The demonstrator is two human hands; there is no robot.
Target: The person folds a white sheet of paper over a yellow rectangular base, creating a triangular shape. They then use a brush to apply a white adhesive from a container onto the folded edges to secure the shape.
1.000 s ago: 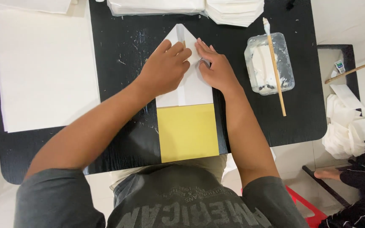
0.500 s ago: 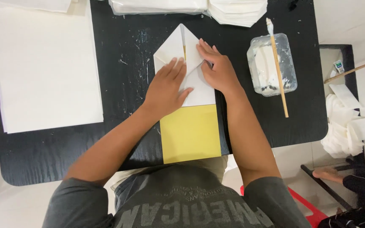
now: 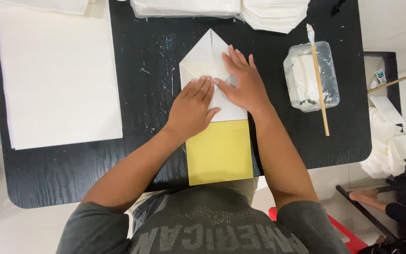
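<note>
Both hands lie flat on the folded white paper (image 3: 210, 61): left hand (image 3: 192, 107) has slid down, right hand (image 3: 242, 81) pressing the crease, grasping nothing.

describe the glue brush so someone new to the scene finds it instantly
Start at the black table and go to its right side, right of the person's right hand. A clear plastic tub with white paste sits there; the brush lies across it, white-coated tip pointing away from the person. It is the only thin wooden stick on the table; all else nearby is flat paper.
</note>
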